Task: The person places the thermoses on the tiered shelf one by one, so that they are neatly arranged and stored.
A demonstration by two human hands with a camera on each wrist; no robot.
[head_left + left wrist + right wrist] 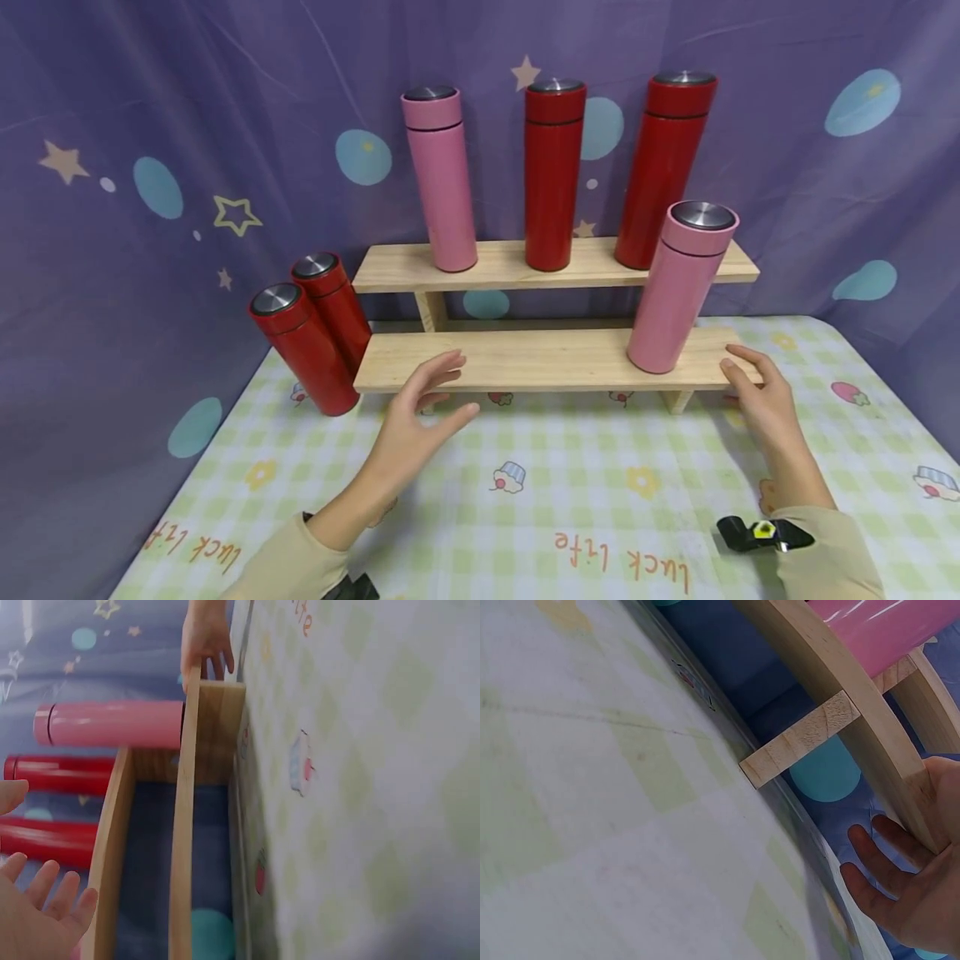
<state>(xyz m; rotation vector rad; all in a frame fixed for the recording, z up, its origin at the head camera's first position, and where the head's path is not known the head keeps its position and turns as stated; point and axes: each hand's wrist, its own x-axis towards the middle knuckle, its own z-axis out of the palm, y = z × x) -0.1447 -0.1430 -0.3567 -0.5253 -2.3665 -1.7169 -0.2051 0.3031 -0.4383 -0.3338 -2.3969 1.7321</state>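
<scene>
A two-tier wooden shelf (517, 360) stands on the table. My right hand (768, 400) grips the right end of its lower board, with the fingers beneath the edge in the right wrist view. In front of the lower board's left part, my left hand (420, 417) is held with fingers spread and nothing in them. A pink thermos flask (678, 292) stands upright on the lower board, near the right hand. On the upper board are another pink flask (442, 183), a red flask (553, 183) in the middle and a second red flask (663, 179) at right.
Two more red flasks, a front one (311, 358) and a rear one (341, 304), stand on the table just left of the shelf. A green checked tablecloth (540, 467) covers the table. Behind hangs a purple patterned curtain (262, 108).
</scene>
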